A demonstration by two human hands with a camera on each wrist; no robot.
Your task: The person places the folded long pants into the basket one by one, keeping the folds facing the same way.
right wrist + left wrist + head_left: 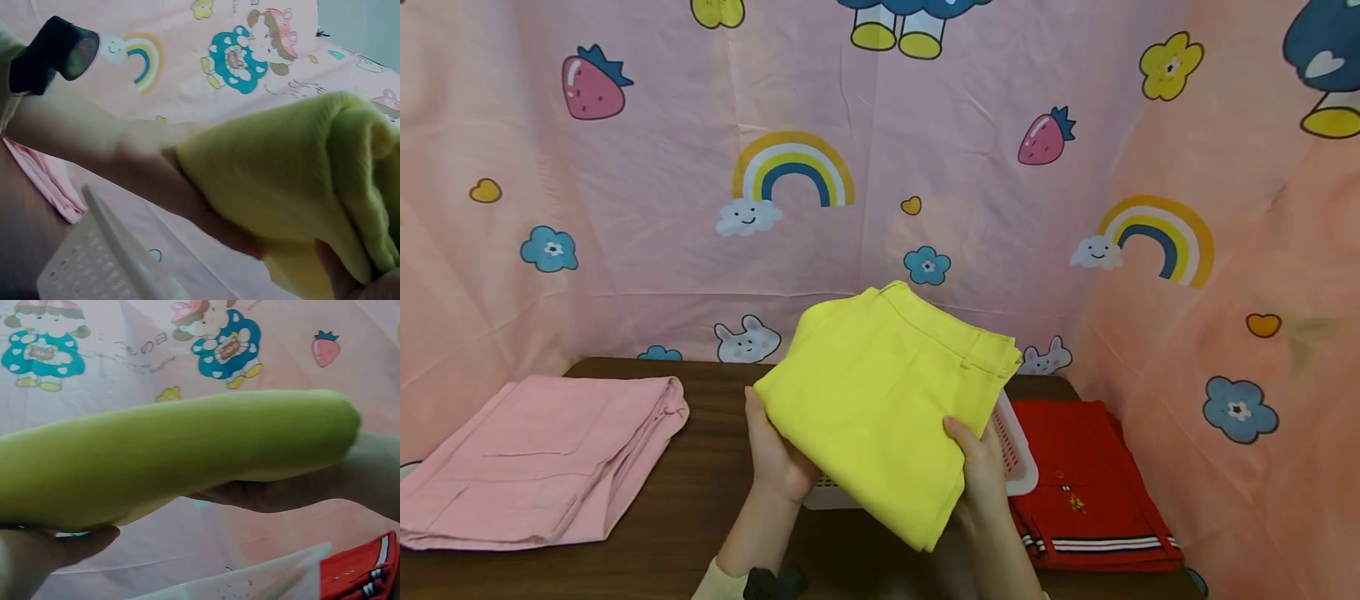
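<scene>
Folded yellow pants (880,392), with a waistband and belt loop along the upper right edge, are held up tilted above the table. My left hand (781,454) grips their left side, thumb at the edge and fingers underneath. At the lower right, my right hand (983,471) holds them with its thumb on top; its other fingers are mostly hidden. Both wrist views show the thick, rounded fold of the cloth, and in the left one the right hand (269,494) supports it from below. Beneath the pants stands a white plastic basket (1021,467), largely covered from sight.
Folded pink pants (550,458) lie on the dark wooden table (700,500) at the left. To the right of the basket lies a folded red garment (1086,483) with striped trim. A printed pink cloth (880,108) hangs behind and at both sides.
</scene>
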